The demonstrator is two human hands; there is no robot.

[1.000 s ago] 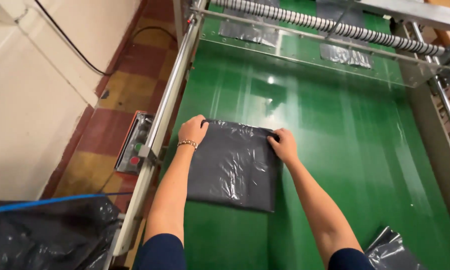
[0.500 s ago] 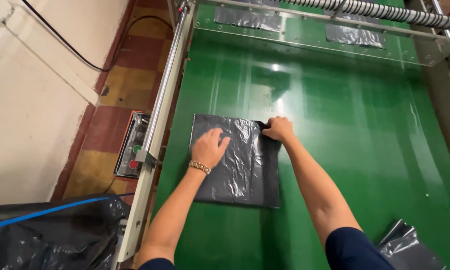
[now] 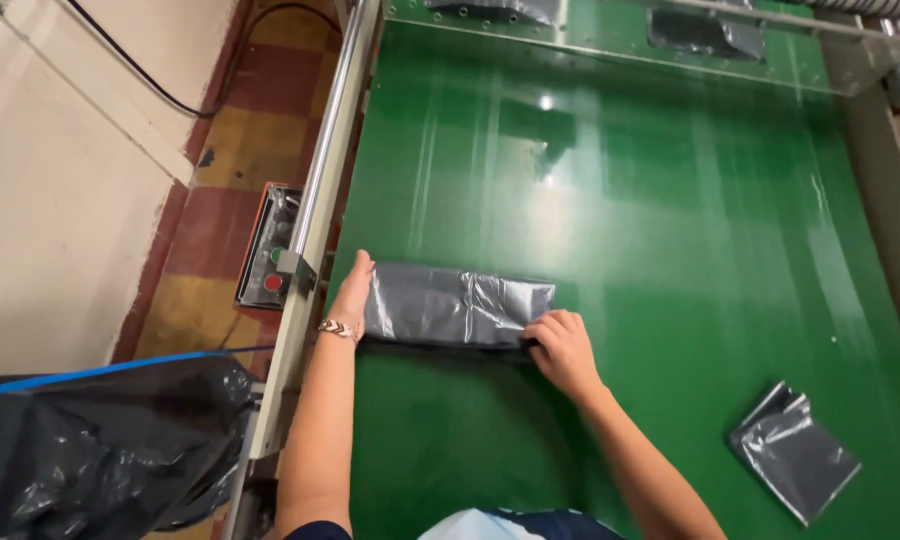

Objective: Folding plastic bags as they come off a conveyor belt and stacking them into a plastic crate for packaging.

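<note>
A grey plastic bag (image 3: 455, 305) lies folded into a narrow strip on the green conveyor belt (image 3: 620, 200). My left hand (image 3: 353, 293), with a bracelet at the wrist, presses flat against the strip's left end. My right hand (image 3: 562, 348) rests with bent fingers on the strip's lower right corner. Both hands touch the bag on the belt surface.
A second folded grey bag (image 3: 792, 450) lies at the belt's lower right. More grey bags (image 3: 705, 30) sit past a clear guard at the top. A control box with red and green buttons (image 3: 268, 245) hangs off the left rail. A black bag-lined bin (image 3: 100, 450) stands at lower left.
The bag was a wide flat sheet a second ago; it is now folded into a narrow strip. My left hand moved from on top of it to its left end, the right to its lower right corner.
</note>
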